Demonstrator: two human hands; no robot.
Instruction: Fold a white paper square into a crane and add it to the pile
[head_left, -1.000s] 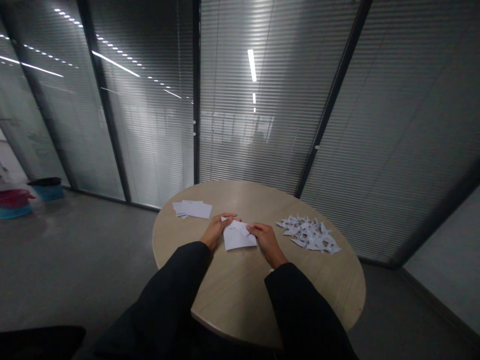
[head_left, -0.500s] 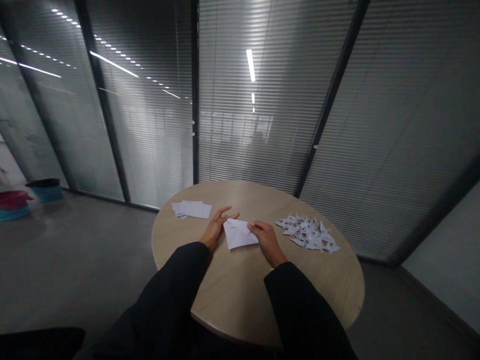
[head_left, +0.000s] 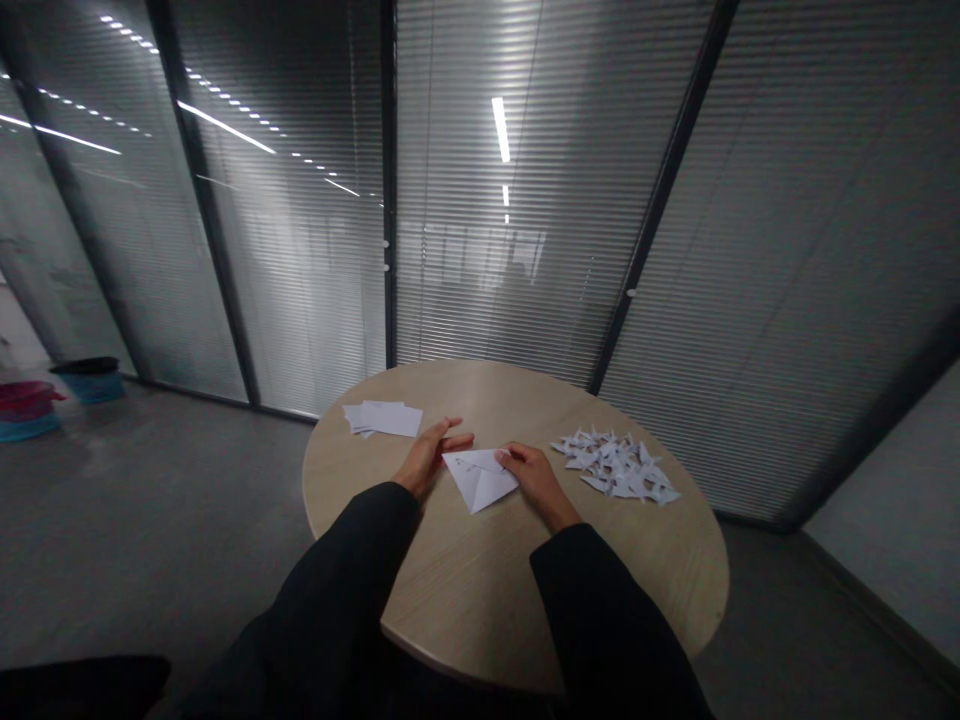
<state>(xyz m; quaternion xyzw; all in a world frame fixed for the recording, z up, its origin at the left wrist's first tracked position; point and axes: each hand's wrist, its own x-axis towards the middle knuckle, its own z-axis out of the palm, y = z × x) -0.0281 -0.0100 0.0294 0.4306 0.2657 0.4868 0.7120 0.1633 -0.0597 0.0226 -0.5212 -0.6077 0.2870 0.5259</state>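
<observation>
A white sheet of paper point(head_left: 478, 480), folded into a triangle-like shape, lies on the round wooden table point(head_left: 480, 590) between my hands. My left hand point(head_left: 427, 455) rests flat at the sheet's left corner with fingers stretched out. My right hand point(head_left: 531, 472) has its fingers curled and pressed on the sheet's right edge. Both arms are in black sleeves.
A small stack of flat white sheets point(head_left: 382, 418) lies at the table's far left. A heap of several folded paper pieces point(head_left: 616, 467) lies to the right. Glass walls with blinds point(head_left: 525, 200) stand behind the table. Coloured bins point(head_left: 82, 378) sit on the floor far left.
The sheet went from a rough rectangle to a triangle with its point toward me. My left fingers spread out flat; my right hand stayed pressed on the right edge.
</observation>
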